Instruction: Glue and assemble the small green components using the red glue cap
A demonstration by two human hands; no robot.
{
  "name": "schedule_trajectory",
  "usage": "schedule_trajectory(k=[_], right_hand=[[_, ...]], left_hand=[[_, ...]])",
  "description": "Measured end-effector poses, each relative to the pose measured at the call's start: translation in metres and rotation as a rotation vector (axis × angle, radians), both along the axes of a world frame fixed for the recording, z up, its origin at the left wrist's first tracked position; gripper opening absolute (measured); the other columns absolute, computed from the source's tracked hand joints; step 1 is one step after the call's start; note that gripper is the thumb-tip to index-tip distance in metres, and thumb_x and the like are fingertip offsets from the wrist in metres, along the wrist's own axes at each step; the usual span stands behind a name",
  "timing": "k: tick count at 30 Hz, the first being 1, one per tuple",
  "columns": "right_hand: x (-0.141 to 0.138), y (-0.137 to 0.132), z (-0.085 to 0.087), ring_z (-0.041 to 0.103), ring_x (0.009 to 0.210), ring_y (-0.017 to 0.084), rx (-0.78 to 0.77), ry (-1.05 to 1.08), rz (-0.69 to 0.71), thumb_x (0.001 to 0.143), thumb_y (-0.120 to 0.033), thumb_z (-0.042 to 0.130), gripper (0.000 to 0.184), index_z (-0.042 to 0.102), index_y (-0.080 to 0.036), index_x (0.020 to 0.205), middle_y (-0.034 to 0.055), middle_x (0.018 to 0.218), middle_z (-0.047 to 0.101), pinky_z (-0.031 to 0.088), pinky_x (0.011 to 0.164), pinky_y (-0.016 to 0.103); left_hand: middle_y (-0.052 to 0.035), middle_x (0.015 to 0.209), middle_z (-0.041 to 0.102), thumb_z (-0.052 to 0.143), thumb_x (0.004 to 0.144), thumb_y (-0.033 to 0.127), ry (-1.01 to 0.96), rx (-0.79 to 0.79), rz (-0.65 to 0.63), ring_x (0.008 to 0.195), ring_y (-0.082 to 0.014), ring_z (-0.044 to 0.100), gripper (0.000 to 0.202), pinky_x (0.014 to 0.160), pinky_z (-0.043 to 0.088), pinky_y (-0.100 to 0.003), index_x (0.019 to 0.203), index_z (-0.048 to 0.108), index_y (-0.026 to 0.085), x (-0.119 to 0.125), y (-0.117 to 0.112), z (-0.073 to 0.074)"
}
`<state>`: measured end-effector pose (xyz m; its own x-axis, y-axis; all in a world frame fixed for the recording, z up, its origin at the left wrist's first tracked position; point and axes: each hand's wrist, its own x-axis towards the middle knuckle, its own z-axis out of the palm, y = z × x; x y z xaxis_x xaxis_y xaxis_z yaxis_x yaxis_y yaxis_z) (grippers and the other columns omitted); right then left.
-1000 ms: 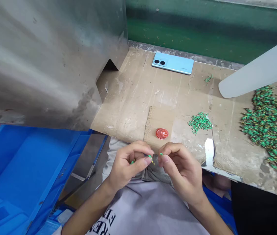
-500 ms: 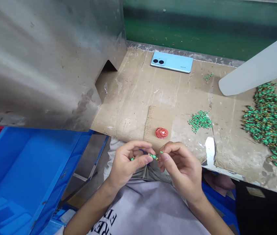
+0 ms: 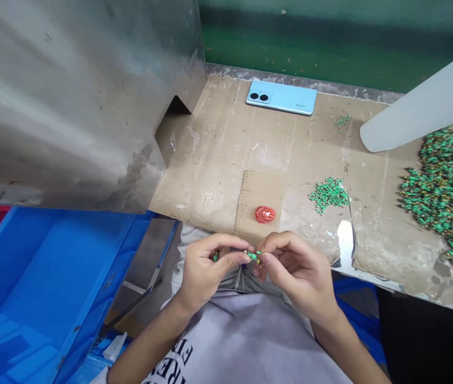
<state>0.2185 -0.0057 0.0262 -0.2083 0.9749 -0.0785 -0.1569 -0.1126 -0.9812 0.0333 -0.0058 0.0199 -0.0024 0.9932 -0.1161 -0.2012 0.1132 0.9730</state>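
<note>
My left hand pinches a small green-and-gold piece between thumb and forefinger. Another green piece shows inside its curled fingers. My right hand is closed in a pinch on a tiny green part, which meets or nearly meets the left hand's piece; whether they touch I cannot tell. Just beyond the hands, a small red dish with a glossy red mound sits on a cardboard patch. To its right lies a small heap of tiny green parts.
A large pile of green-and-gold pieces covers the table's right side, below a slanting white tube. A light-blue phone lies at the back. A metal housing stands left, with a blue crate below it.
My right hand has brought the tiny green part slightly left, closer to the piece in my left hand. The camera view has shifted a little.
</note>
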Motion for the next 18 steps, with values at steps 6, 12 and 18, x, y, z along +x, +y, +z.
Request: schedule_trajectory(k=[6,12,18], right_hand=[[-0.001,0.000,0.002,0.073,0.058,0.013,-0.036,-0.012,0.002,0.103,-0.030,0.079,0.012,0.072,-0.025,0.093,-0.0003,0.074,0.078,0.060,0.056,0.020],[0.001,-0.001,0.003,0.074,0.059,0.013,-0.060,-0.045,0.002,0.103,-0.031,0.079,0.013,0.073,-0.025,0.093,-0.0004,0.073,0.080,0.061,0.058,0.019],[0.011,0.006,0.010,0.073,0.059,0.015,-0.135,-0.047,0.148,0.105,-0.038,0.077,0.019,0.074,-0.022,0.095,0.0009,0.069,0.079,0.060,0.057,0.021]], left_hand=[[-0.0039,0.081,0.088,0.099,0.084,0.031,0.147,0.123,-0.009,0.075,-0.0165,0.084,0.010,0.074,0.067,-0.019,0.081,0.091,0.025,-0.001,0.003,-0.002],[-0.0021,0.078,0.087,0.100,0.080,0.027,0.093,0.005,0.000,0.053,-0.0098,0.070,0.016,0.053,0.057,-0.016,0.090,0.089,0.022,-0.003,0.001,0.001],[-0.0044,0.082,0.087,0.098,0.084,0.033,0.172,0.118,-0.050,0.058,-0.0124,0.071,0.015,0.057,0.058,-0.020,0.087,0.089,0.022,-0.004,0.000,0.001]])
